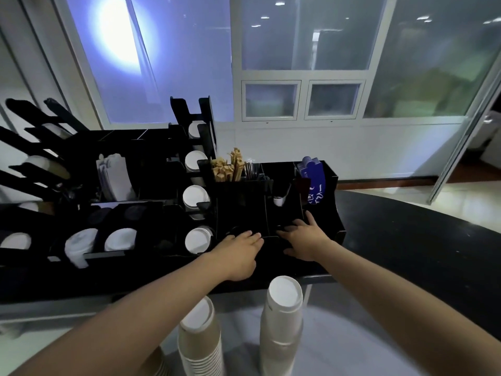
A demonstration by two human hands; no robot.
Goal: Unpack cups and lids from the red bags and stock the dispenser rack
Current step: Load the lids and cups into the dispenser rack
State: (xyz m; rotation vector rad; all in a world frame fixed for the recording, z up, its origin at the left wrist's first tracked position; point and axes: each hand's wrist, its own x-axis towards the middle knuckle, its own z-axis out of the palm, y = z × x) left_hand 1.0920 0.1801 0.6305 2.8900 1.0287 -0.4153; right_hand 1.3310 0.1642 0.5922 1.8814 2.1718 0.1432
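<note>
left hand [238, 253]: fingers flat, holding nothing, resting on the black rack [325, 183] front
right hand [303, 237]: spread, empty, on a front slot
cup stacks [282, 321]: upside down, just below the rack

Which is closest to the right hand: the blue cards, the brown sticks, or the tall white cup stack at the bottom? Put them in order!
From the right hand:
1. Blue cards, just above, right compartment.
2. Tall white cup stack, below, toward the viewer.
3. Brown sticks, up and left, back compartment.

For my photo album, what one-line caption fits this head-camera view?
Both hands, left hand and right hand, rest on the black dispenser rack, paper cup stacks waiting below.
</note>
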